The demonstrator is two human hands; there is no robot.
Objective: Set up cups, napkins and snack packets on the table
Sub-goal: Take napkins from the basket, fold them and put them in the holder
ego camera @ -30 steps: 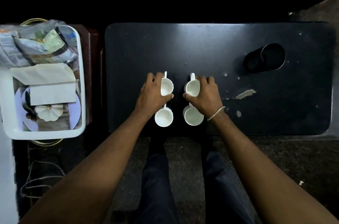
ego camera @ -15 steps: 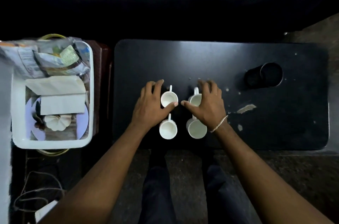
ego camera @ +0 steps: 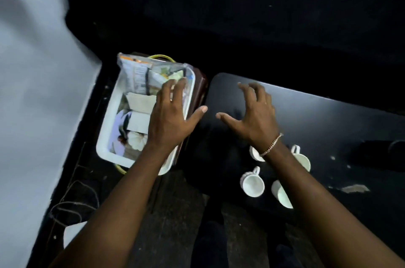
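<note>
Several white cups (ego camera: pixel 253 184) stand grouped on the black table (ego camera: pixel 328 118) near its front edge, partly hidden under my right forearm. A white tub (ego camera: pixel 107 131) to the table's left holds snack packets (ego camera: pixel 138 72) at its far end and folded white napkins (ego camera: pixel 140 102) in the middle. My left hand (ego camera: pixel 168 118) hovers over the tub's right side, fingers spread, holding nothing. My right hand (ego camera: pixel 254 114) is over the table's left end, fingers spread and curled, empty.
A dark cylindrical holder (ego camera: pixel 377 153) lies on the table at the right. The tub rests on a brown stool (ego camera: pixel 198 92) beside the table. A pale wall (ego camera: pixel 32 92) runs along the left. Cables (ego camera: pixel 72 204) lie on the floor.
Both hands let go of the cups and moved left. The left hand now hovers over the tub. The camera swung left.
</note>
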